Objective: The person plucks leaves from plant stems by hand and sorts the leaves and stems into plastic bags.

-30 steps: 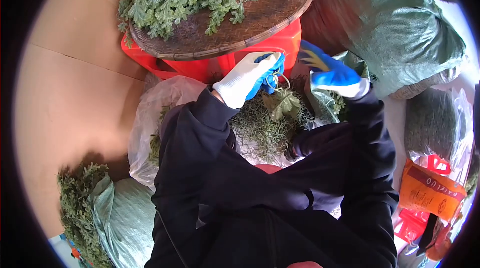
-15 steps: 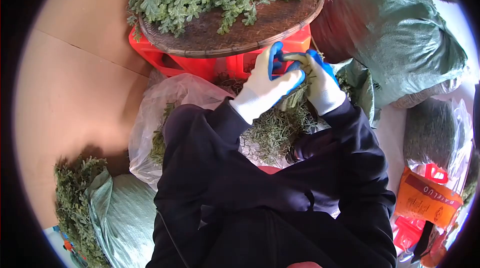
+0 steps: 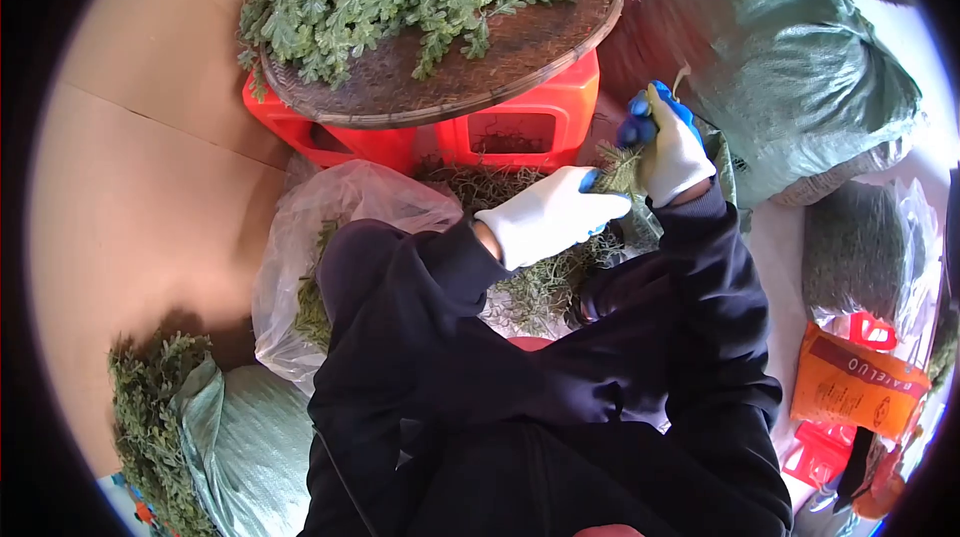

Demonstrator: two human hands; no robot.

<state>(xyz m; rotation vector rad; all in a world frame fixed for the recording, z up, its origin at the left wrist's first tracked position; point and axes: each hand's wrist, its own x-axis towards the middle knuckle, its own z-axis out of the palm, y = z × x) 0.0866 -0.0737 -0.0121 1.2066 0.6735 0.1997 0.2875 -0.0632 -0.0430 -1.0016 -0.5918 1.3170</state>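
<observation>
Both hands wear white knit gloves with blue-coated fingers. My right hand is closed round a green leafy sprig; a pale stem end sticks up above its fingers. My left hand is lower and to the left, its thumb and fingers closed about the sprig's leafy end, partly hiding it. Under the hands, a heap of thin green stems lies between the legs. Beyond them, a round woven tray bears a pile of leafy green sprigs.
Red plastic stools support the tray. A clear plastic bag with greenery lies left of the legs. Green woven sacks stand at the right and lower left. An orange packet lies at the right.
My right hand has moved right and slightly up with the sprig. My left hand has dropped lower, off the stem end. The view has shifted slightly.
</observation>
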